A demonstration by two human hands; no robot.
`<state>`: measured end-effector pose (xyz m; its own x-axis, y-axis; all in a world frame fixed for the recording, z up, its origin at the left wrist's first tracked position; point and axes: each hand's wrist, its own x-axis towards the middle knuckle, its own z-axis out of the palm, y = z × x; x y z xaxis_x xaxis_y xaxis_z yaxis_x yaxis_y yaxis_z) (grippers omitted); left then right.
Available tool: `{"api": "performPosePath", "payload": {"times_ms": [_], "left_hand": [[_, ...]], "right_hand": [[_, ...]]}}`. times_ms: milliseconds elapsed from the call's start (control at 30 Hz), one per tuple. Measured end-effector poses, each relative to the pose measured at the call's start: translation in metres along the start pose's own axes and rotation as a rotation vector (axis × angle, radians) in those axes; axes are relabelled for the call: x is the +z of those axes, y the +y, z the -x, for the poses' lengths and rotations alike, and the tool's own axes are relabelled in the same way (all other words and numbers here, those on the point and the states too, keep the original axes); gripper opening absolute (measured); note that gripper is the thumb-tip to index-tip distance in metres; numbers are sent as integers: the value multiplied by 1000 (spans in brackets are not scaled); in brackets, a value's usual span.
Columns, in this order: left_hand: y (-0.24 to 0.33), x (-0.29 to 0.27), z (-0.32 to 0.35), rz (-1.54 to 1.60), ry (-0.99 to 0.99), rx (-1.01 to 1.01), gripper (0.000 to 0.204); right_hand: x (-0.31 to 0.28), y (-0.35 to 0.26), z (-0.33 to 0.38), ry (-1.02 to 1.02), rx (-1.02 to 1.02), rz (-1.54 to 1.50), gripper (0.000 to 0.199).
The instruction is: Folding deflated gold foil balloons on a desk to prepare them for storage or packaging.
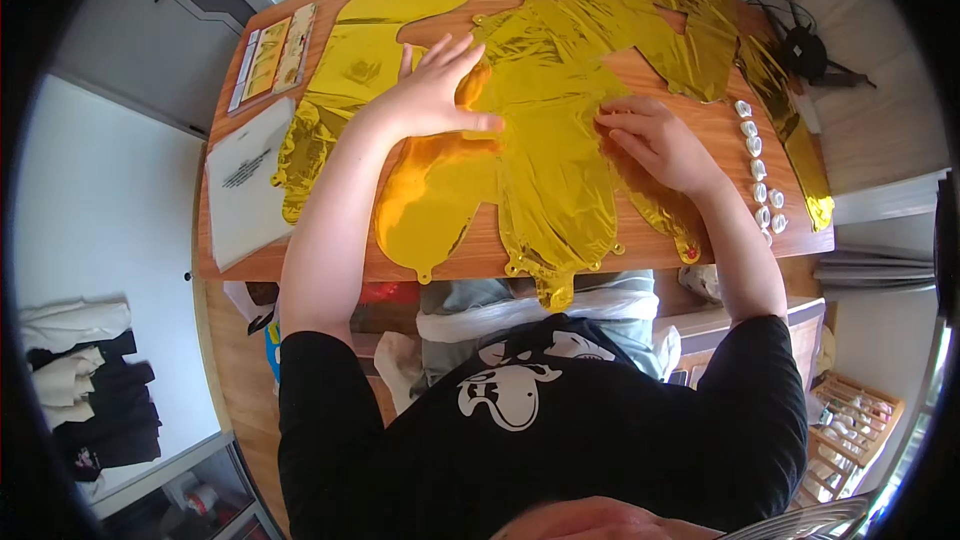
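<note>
Several deflated gold foil balloons are spread flat on the wooden table. My left hand (pixel 440 95) has its fingers apart over the left side of the middle foil balloon (pixel 555 175), its thumb resting near the foil. On that balloon's right edge, the fingers of my right hand (pixel 655 140) are bent together in a pinch at the foil; the tips partly hide what they grip. A rounded foil section (pixel 430 215) lies under my left wrist, and another foil balloon (pixel 365 55) stretches behind my left forearm. Further foil (pixel 690 35) lies at the far right.
White sheets (pixel 245 185) and a printed booklet (pixel 270 60) lie at the table's left. Small white rolls (pixel 755 145) line the right side, near a narrow gold foil strip (pixel 800 155). A black object with a cable (pixel 805 50) is at the back right.
</note>
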<state>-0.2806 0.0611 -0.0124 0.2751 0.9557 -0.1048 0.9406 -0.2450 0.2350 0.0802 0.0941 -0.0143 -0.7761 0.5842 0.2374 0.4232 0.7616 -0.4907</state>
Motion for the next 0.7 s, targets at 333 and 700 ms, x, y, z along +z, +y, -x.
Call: {"api": "performPosePath", "payload": {"times_ms": [333,700], "left_hand": [[19,13,2,-119,-7,60,122],[12,17,-2,-48,14,74,135]], "right_hand": [[-1,1,1,40,-11,5,24],[-1,4,0,34,-20,22,24]]}}
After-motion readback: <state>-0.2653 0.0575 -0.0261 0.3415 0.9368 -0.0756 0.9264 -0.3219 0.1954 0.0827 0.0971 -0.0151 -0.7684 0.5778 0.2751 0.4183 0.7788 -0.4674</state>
